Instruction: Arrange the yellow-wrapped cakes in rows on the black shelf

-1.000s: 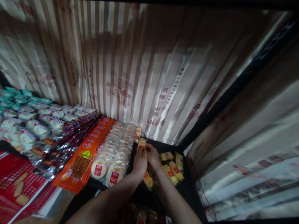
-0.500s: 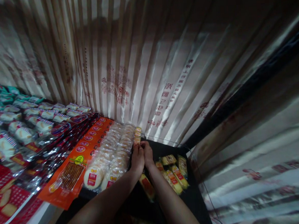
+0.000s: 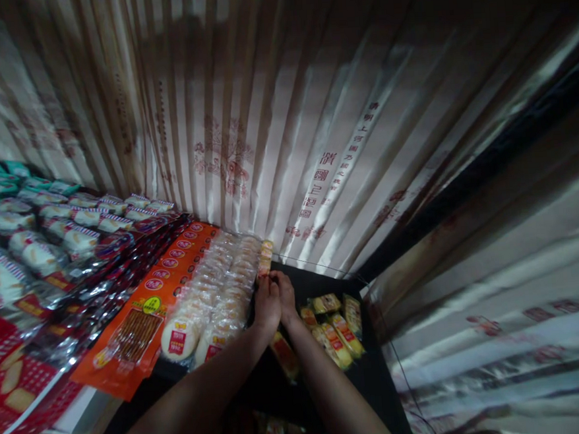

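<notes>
My left hand (image 3: 266,304) and my right hand (image 3: 285,295) are side by side, touching, with fingers curled inward at the near end of a short row of small yellow packaged cakes (image 3: 265,252). Both sets of fingers close around the nearest yellow packet, which is mostly hidden by them. Directly left of the hands run two rows of round flatbreads (image 3: 221,301) in clear wrap. Under my right forearm lies one loose yellow packaged cake (image 3: 284,356), partly covered. Several more packaged cakes (image 3: 345,335) rest in a loose group to the right.
A black table (image 3: 375,376) carries the goods. Farther left are orange bags of stick snacks (image 3: 134,333), dark shiny packets (image 3: 111,295), white bread packs (image 3: 34,248) and a red basket (image 3: 32,367). A pleated printed curtain (image 3: 243,114) closes off the back, beside a dark pole (image 3: 442,213).
My hands stay together at the row's end, with only slight finger movement. The view has shifted a little; the goods remain in place.
</notes>
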### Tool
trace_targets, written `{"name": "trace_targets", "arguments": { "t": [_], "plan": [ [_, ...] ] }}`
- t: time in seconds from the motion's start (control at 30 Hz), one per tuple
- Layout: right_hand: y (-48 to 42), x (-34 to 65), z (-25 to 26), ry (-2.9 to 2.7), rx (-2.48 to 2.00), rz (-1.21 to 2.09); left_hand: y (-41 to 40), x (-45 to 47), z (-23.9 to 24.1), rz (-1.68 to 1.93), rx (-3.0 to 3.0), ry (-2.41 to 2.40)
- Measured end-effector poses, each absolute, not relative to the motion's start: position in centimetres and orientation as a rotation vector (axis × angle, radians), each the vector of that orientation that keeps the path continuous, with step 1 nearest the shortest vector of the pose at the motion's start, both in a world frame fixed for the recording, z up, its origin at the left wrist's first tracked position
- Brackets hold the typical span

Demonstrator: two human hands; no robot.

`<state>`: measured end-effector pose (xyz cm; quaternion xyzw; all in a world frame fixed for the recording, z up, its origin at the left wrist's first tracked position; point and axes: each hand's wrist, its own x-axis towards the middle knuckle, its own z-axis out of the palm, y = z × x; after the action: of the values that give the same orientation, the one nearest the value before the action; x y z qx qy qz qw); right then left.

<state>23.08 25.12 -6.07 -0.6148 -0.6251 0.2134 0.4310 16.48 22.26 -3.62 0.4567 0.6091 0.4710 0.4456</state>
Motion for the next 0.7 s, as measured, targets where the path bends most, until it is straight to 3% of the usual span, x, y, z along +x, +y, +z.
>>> {"name": "trace_targets", "arguments": {
  "t": [0.47, 0.7],
  "plan": [
    [14.4, 23.5, -1.9, -1.837, -1.459, 0.265, 12.1, 13.8, 0.2, 1.040, 1.403, 1.501],
    [7.6, 22.6, -0.7, -2.113, -1.817, -0.095, 7.0, 13.1, -1.3, 0.980, 1.264, 1.582]
  ]
}}
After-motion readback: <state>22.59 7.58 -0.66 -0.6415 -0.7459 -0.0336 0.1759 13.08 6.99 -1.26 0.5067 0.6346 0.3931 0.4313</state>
